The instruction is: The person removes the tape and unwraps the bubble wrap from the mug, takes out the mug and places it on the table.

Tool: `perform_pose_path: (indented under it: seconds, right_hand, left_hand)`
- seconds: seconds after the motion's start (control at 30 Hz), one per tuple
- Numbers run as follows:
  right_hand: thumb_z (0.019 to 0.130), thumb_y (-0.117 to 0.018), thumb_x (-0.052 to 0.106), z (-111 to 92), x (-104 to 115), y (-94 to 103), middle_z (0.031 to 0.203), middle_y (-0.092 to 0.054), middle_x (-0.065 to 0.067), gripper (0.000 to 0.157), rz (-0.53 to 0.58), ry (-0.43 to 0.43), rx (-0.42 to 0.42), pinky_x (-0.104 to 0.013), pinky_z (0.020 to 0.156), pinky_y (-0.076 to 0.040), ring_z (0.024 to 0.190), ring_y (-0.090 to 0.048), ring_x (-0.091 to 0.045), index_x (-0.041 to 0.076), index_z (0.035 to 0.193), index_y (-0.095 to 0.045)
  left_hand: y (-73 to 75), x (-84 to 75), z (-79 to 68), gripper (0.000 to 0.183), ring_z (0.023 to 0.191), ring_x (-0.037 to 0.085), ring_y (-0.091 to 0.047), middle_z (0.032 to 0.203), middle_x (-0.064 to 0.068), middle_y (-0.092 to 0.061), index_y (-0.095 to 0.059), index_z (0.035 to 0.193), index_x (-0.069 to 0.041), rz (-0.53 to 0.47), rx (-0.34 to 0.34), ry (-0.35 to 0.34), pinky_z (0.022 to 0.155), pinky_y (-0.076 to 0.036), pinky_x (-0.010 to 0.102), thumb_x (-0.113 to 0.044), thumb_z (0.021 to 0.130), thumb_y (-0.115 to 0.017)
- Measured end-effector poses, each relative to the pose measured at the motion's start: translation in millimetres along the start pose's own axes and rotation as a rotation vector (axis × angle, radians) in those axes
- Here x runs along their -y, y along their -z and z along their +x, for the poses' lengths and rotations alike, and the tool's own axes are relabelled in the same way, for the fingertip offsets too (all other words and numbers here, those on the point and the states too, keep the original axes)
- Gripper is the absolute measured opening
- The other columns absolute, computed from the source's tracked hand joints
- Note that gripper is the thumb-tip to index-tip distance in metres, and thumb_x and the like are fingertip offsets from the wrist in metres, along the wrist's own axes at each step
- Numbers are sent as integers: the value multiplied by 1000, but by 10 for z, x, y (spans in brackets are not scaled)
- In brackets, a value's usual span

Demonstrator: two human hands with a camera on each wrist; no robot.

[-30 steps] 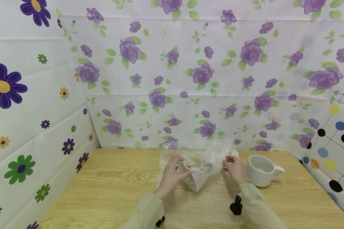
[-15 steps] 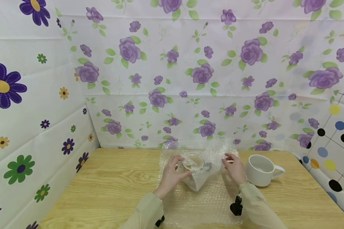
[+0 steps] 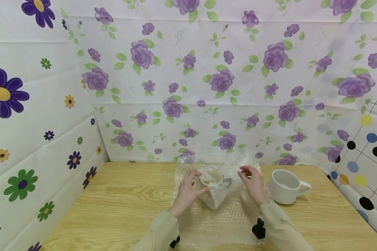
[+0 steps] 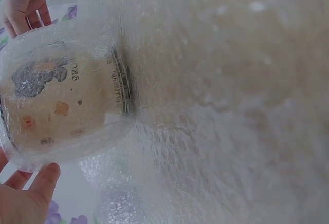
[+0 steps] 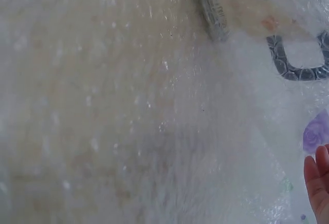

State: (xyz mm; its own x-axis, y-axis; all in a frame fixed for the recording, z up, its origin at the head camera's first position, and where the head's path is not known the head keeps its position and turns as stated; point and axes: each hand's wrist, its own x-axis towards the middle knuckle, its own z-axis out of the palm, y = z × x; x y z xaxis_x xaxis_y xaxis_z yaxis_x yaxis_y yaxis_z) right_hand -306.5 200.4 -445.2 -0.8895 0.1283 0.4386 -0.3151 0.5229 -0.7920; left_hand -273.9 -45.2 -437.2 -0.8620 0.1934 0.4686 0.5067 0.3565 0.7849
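Note:
A printed beige mug (image 3: 212,177) with a dark patterned rim and handle stands on the bubble wrap (image 3: 220,226), with part of the wrap folded over it. My left hand (image 3: 188,191) grips the wrapped mug from its left side, thumb in front and fingers at the rim. The left wrist view shows the print of the mug (image 4: 61,95) through the wrap. To the right of the handle, my right hand (image 3: 253,183) hovers near the wrap with relaxed fingers that hold nothing. Its fingertips (image 5: 312,168) appear at the edge of the right wrist view.
A plain white mug (image 3: 284,195) stands unwrapped to the right of my right hand, its handle to the right. The wooden table (image 3: 122,202) ends at a flowered cloth backdrop (image 3: 163,122). Similar cloths hang at both sides.
My right hand has moved slightly left and up towards the wrapped mug, its fingers looser than before. My left hand and the mug stay in place.

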Motion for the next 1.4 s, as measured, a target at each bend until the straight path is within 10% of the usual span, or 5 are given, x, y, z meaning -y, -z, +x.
perform_pose_path:
  seconds: [0.57, 1.4]
  right_hand:
    - [84, -67, 19, -43, 154, -142, 105, -58, -7, 29, 207, 230, 188, -44, 83, -44, 96, -54, -25, 0, 106, -61]
    - [80, -71, 15, -180, 506, -40, 124, -47, -20, 55, 172, 226, 420, -50, 95, -30, 114, -42, -34, -3, 126, -48]
  left_hand:
    - [-10, 23, 6, 47, 107, 25, -46, 114, 8, -48, -54, 108, 0, 16, -9, -29, 85, -43, 40, -20, 72, -77]
    - [7, 13, -6, 48, 107, 22, -45, 114, 5, -47, -54, 110, -2, 28, -6, -9, 86, -43, 38, -20, 72, -77]
